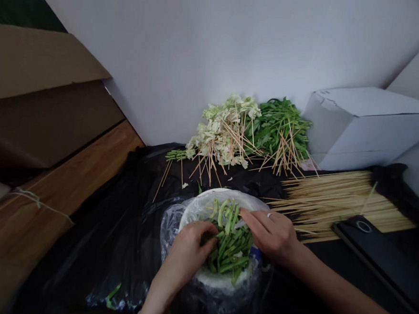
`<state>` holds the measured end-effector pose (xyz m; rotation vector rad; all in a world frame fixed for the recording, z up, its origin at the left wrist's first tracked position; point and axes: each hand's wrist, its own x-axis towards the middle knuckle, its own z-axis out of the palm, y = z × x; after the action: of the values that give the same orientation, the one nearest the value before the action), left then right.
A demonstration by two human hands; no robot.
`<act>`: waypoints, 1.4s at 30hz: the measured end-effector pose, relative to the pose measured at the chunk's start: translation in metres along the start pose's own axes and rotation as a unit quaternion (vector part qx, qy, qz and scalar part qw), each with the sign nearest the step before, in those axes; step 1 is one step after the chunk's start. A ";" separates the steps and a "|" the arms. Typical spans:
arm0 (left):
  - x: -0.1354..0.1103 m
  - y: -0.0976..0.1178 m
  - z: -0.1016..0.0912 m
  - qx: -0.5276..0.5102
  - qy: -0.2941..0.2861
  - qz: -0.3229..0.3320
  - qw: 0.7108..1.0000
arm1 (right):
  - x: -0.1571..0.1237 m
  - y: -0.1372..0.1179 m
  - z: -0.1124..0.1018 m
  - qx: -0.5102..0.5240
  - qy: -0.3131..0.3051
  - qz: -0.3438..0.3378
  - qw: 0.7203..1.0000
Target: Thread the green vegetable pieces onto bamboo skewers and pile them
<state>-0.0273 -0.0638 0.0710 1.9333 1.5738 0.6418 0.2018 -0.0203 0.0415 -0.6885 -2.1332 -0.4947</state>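
Observation:
A round white bowl, lined with clear plastic, holds a heap of cut green beans. Over its left side is my left hand, thumb and fingers closed in a pinch at the edge of the heap; what lies between the fingertips is hidden. My right hand, wearing a ring, reaches in from the right. Its fingers are closed at the end of a short row of green bean pieces near the far rim. A thin pale tip shows left of that row, perhaps a skewer.
Behind the bowl lie skewered pale leaves and skewered green leaves. Several bare bamboo skewers and a dark phone are at right. A white box and cardboard box flank the black plastic sheet.

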 end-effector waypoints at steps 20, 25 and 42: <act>0.010 -0.009 -0.008 -0.450 0.206 -0.099 0.863 | -0.002 -0.002 0.003 -0.007 -0.020 -0.016 1.000; 0.010 -0.012 -0.009 -0.460 0.205 -0.101 0.858 | -0.002 -0.002 0.003 -0.011 -0.022 -0.020 1.000; 0.010 -0.011 -0.009 -0.458 0.206 -0.104 0.858 | -0.005 -0.002 0.004 0.000 -0.021 -0.012 1.000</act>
<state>-0.0397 -0.0510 0.0702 0.9297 1.2878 1.4526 0.2002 -0.0212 0.0347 -0.6797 -2.1832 -0.4980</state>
